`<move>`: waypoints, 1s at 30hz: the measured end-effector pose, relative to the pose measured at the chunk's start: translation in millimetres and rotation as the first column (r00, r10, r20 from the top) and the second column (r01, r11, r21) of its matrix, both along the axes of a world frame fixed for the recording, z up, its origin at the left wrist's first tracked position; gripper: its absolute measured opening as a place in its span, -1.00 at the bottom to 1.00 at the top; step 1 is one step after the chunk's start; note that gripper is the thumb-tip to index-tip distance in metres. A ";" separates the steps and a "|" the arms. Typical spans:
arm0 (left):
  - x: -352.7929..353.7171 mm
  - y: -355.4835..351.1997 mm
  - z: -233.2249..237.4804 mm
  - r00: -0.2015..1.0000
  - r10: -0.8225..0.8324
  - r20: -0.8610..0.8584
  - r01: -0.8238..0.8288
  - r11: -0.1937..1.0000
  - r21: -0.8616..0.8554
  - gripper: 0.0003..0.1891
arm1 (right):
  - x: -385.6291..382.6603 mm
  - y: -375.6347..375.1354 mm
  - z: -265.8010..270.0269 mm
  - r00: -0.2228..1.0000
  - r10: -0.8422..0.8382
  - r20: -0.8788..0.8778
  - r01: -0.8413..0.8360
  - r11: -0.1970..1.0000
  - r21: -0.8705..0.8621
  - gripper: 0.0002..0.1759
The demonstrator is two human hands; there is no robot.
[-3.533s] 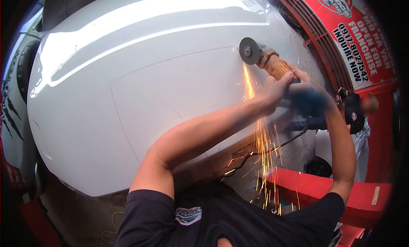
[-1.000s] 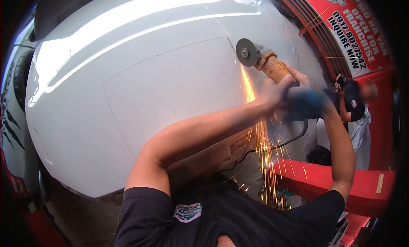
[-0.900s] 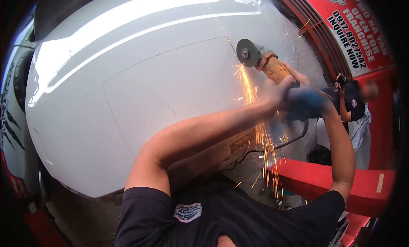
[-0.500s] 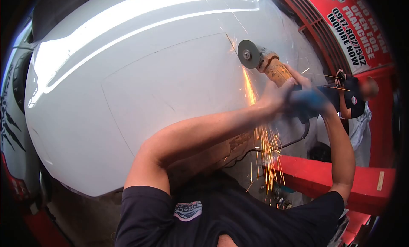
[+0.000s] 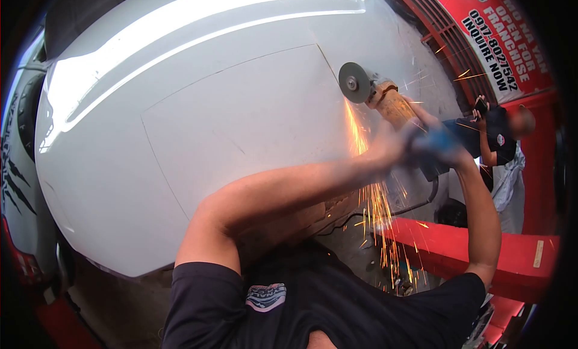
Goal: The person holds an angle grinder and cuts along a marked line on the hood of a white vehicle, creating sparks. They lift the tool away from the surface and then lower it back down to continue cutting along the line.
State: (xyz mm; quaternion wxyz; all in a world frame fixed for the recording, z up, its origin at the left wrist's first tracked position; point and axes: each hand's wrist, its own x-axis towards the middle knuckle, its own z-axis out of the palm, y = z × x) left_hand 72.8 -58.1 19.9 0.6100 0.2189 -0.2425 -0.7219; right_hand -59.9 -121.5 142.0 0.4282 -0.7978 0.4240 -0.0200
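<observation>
An orange angle grinder (image 5: pixel 395 107) is gripped in both hands, its grey cutting disc (image 5: pixel 354 83) standing edge-on to a white car panel (image 5: pixel 253 120). Bright sparks (image 5: pixel 356 129) stream down from where the disc meets the panel. My left hand (image 5: pixel 388 141) is closed around the grinder's body, blurred by movement. Behind it, my right hand (image 5: pixel 442 145), partly covered in blue, wraps the rear part of the tool; its fingers are smeared. A thin cut line runs from the disc up to a corner, joining a faint rectangular outline on the panel.
A power cord (image 5: pixel 421 203) trails below the grinder. On the right lies a red beam (image 5: pixel 469 246). Another person (image 5: pixel 497 138) stands at the right, holding a dark object. A red banner (image 5: pixel 494 42) hangs above that person. Another vehicle (image 5: pixel 24 174) is at the left.
The grinder has shifted slightly down and to the right along the line. The cut above the disc shows longer and clearer. Sparks still fly.
</observation>
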 end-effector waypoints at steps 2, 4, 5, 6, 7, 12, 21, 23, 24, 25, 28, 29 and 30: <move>2.8 1.6 0.9 0.998 -0.062 0.016 0.062 0.998 0.003 -0.49 | -4.5 -3.5 -1.1 0.999 0.054 -0.011 -0.054 0.996 -0.067 0.26; 4.2 2.3 3.3 0.999 -0.046 0.009 0.046 0.999 -0.009 -0.48 | -6.6 -4.0 -0.2 0.999 -0.005 -0.044 0.004 1.000 -0.017 0.25; 4.1 2.3 3.2 1.000 -0.029 0.002 0.029 0.999 -0.022 -0.47 | -3.2 -2.2 1.8 0.999 -0.003 -0.043 0.002 1.000 -0.019 0.25; 5.0 0.8 3.5 1.000 -0.027 0.003 0.028 0.999 -0.024 -0.47 | 3.5 0.7 5.8 0.998 -0.028 -0.053 0.027 1.000 -0.010 0.25; 6.7 -1.5 3.7 1.000 -0.012 0.003 0.012 0.999 -0.038 -0.47 | 7.6 1.9 8.0 0.997 -0.053 -0.063 0.053 0.999 -0.001 0.25; 19.6 -6.7 15.9 1.000 0.008 0.011 -0.008 1.000 0.000 -0.49 | 13.3 -14.4 2.8 1.000 0.010 -0.002 -0.010 0.997 -0.070 0.25; 32.1 -28.7 3.9 0.993 -0.005 0.122 0.008 1.000 -0.030 -0.45 | 38.2 -14.8 14.5 1.000 0.013 -0.015 -0.014 0.999 -0.043 0.26; 36.4 -29.0 8.6 0.999 -0.003 0.043 0.004 1.000 -0.022 -0.44 | 43.3 -16.5 17.3 0.999 0.049 -0.020 -0.051 0.994 -0.093 0.26; 38.5 -30.2 11.4 0.999 0.001 0.043 0.000 1.000 -0.022 -0.44 | 45.6 -20.8 17.3 0.998 0.028 -0.056 -0.034 0.995 -0.098 0.26; 40.6 -31.1 14.0 0.999 0.035 0.027 -0.034 0.999 -0.024 -0.43 | 47.5 -25.1 16.7 0.996 0.007 -0.092 -0.016 0.995 -0.103 0.26; 46.2 -30.5 20.1 0.996 0.089 0.018 -0.089 0.996 -0.009 -0.44 | 43.2 -43.1 0.3 0.998 0.065 0.004 -0.064 0.990 -0.129 0.26; 48.4 -30.7 21.7 0.994 0.108 0.026 -0.108 0.994 0.007 -0.45 | 48.3 -38.7 5.4 0.998 0.066 0.004 -0.065 0.989 -0.130 0.26; 49.1 -33.0 19.1 0.994 0.109 0.026 -0.109 0.994 0.007 -0.45 | 56.0 -29.7 14.4 1.000 0.019 -0.017 -0.021 0.995 -0.096 0.26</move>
